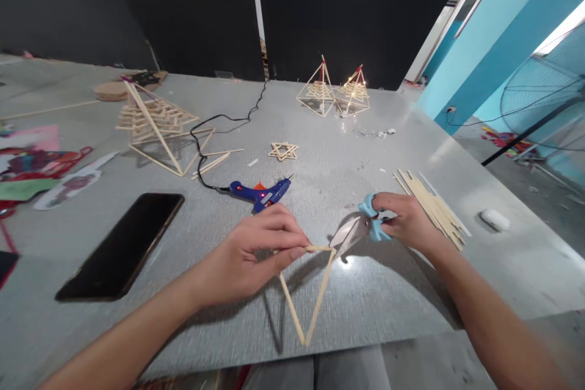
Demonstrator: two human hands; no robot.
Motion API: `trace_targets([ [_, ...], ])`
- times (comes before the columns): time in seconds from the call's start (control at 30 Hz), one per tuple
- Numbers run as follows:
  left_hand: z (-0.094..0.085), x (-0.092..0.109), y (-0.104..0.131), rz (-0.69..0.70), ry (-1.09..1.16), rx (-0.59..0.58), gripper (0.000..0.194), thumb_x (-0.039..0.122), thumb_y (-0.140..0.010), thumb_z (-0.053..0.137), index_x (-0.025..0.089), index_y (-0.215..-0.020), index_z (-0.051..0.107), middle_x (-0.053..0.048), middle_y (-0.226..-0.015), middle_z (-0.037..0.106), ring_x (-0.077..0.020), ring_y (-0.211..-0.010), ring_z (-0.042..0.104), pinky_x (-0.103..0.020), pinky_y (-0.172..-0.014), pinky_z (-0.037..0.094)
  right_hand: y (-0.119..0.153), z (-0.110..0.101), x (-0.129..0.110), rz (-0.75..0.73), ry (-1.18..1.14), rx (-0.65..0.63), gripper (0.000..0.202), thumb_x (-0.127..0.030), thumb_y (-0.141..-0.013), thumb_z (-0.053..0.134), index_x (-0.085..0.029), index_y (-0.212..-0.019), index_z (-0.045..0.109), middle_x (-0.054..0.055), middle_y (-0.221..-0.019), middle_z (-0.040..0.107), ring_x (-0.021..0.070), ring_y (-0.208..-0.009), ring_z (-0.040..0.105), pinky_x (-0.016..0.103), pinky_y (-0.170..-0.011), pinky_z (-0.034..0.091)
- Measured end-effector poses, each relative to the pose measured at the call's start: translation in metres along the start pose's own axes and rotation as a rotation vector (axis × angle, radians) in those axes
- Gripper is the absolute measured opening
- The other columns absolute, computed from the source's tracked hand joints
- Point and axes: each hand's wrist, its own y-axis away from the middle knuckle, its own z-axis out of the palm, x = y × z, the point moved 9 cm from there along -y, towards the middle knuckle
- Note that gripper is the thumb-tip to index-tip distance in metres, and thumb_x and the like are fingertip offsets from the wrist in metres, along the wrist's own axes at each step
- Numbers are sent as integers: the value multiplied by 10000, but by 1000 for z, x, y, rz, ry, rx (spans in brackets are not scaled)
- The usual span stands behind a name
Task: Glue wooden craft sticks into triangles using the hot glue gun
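— What surrounds the work?
— A blue glue gun (pixel 262 195) lies on the grey table (pixel 375 311) just beyond the left hand (pixel 267 247), which partly covers it; its black cord (pixel 197 146) snakes toward the dark wall. A phone (pixel 123 247) lies to the left, near the forearm. A small stick star (pixel 283 151) sits farther out, and two stick pyramids (pixel 322 94), one lit, stand at the far edge.
— And on the right?
— A bundle of loose sticks (pixel 427 204) lies just beside the right hand (pixel 406 219), with a white case (pixel 494 219) near it.
— The fingers?
— The left thumb and fingers are pinched together on the top stick of a wooden triangle (pixel 320 295), its point toward the table's near edge. The right hand's fingers are hooked through the light-blue handles of the scissors (pixel 347 233).
— The blades?
— Parted, tips at the triangle's upper right corner. Whether they touch the wood, one cannot tell.
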Motion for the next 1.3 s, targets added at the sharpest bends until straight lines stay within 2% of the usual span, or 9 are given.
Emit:
trace_targets([
  [0.2,0,0,2,15,-9,7,190,113,-1050,680,240,-1049,821,-41,-882,780,-188,-878,674,-353,-853,589,0,-4,-3,-27,28,16,191,-31,-820,618,-222,-816,621,-15,-746,650,122,-640,574,229,-601,454],
  [0.43,1,0,1,21,2,-5,198,68,-1031,691,228,-1038,808,-36,-886,770,-188,-896,654,-349,-858,574,0,-7,-6,-63,115,47,217,-6,-769,569,-223,-764,584,-36,-693,577,109,-606,513,225,-561,387],
  [0.73,4,-3,4,-12,53,-30,175,76,-1037,697,207,-1061,811,-34,-918,764,-175,-932,623,-327,-886,542,2,-14,-6,-79,181,93,231,0,-715,540,-229,-738,552,-40,-679,551,108,-594,473,227,-549,356],
  [1.3,7,-7,4,-21,70,-36,167,89,-1033,704,201,-1054,826,-43,-911,781,-179,-916,647,-326,-866,552,7,-24,-3,-73,265,175,252,12,-748,593,-232,-722,538,-52,-659,571,102,-579,490,233,-538,338],
])
